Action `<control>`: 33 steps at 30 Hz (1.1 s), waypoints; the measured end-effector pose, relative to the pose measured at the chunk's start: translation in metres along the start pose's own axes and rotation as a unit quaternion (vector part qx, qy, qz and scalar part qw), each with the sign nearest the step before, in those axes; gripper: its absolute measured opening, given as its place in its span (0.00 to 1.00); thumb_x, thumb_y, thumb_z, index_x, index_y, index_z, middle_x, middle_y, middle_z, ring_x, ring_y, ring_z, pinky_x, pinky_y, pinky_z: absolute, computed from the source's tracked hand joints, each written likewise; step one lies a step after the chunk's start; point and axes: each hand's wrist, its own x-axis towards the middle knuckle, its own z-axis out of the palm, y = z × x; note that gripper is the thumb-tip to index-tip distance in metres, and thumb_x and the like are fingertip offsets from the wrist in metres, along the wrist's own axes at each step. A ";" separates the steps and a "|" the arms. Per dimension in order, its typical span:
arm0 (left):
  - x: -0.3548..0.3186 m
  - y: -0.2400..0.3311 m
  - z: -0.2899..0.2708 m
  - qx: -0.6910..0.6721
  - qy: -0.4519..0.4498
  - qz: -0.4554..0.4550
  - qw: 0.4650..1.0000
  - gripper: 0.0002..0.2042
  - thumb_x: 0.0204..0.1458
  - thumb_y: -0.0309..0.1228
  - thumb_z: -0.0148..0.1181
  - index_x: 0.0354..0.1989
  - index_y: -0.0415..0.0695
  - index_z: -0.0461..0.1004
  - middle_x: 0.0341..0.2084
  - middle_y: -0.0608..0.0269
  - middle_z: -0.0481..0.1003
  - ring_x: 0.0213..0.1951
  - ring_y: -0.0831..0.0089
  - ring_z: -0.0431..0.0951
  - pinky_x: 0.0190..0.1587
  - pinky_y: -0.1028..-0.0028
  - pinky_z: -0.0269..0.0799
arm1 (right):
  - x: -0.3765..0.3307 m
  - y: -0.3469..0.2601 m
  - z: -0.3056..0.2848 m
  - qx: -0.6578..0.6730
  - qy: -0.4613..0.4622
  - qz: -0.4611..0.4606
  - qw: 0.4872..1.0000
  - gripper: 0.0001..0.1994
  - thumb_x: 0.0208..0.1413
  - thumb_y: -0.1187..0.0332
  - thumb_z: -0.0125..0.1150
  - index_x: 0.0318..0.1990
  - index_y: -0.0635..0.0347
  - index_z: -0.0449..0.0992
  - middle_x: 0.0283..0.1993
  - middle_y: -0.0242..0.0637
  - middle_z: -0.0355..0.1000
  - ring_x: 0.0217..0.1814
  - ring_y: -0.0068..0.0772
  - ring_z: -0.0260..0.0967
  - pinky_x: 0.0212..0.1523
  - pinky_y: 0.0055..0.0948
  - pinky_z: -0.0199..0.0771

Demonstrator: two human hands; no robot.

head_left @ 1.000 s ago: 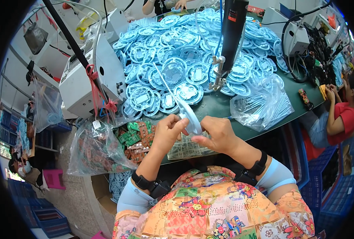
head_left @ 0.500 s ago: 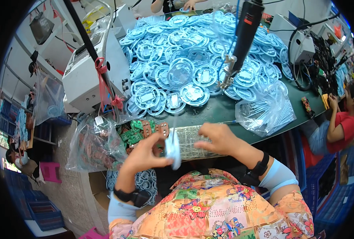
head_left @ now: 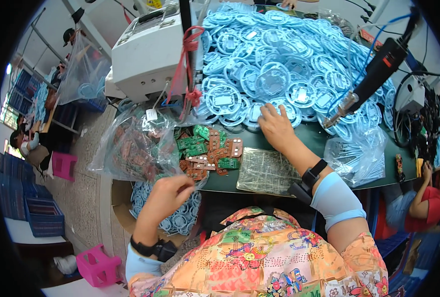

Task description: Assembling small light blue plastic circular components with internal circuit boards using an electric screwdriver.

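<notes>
Resting our right hand point(head_left: 278, 131) at a pale-blue disc point(head_left: 253, 113) on the near edge of the pile point(head_left: 259, 37), we best pinch its rim squarely (whether that grip is closed, we cannot tell), our left hand point(head_left: 165, 197) released, loosely curled.

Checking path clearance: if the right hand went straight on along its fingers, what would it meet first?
Probably a light-blue round part at the near edge of the pile. The right hand looks at or just above it; depth is unclear.
</notes>
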 end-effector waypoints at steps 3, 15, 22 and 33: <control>0.040 -0.003 0.026 0.033 0.104 0.120 0.987 0.06 0.49 0.24 0.64 0.35 0.39 0.77 0.28 0.55 0.75 0.31 0.56 0.77 0.34 0.66 0.72 | 0.008 0.002 -0.011 0.041 0.077 0.016 0.996 0.04 0.48 0.72 0.58 0.31 0.59 0.76 0.49 0.39 0.71 0.58 0.42 0.64 0.56 0.49 0.61; 0.095 -0.010 0.073 0.162 -0.021 0.169 0.972 0.28 0.33 0.22 0.74 0.49 0.48 0.77 0.63 0.51 0.65 0.59 0.54 0.70 0.56 0.64 0.70 | -0.109 -0.022 -0.068 0.188 0.142 0.083 0.968 0.06 0.48 0.71 0.60 0.34 0.61 0.73 0.36 0.41 0.71 0.37 0.41 0.72 0.34 0.37 0.75; 0.107 -0.009 0.084 0.174 0.025 0.212 0.961 0.20 0.34 0.21 0.72 0.40 0.39 0.75 0.42 0.52 0.70 0.47 0.52 0.73 0.46 0.60 0.71 | -0.157 -0.029 -0.064 0.163 0.118 0.085 0.976 0.15 0.47 0.72 0.57 0.45 0.62 0.74 0.47 0.42 0.70 0.45 0.39 0.72 0.45 0.35 0.72; 0.117 0.023 0.102 -0.196 0.013 0.031 0.980 0.14 0.51 0.18 0.58 0.47 0.35 0.73 0.27 0.60 0.77 0.26 0.77 0.76 0.27 0.77 0.69 | -0.155 -0.032 -0.060 0.152 0.110 0.089 0.978 0.14 0.47 0.71 0.57 0.43 0.63 0.74 0.48 0.43 0.70 0.47 0.39 0.71 0.47 0.35 0.71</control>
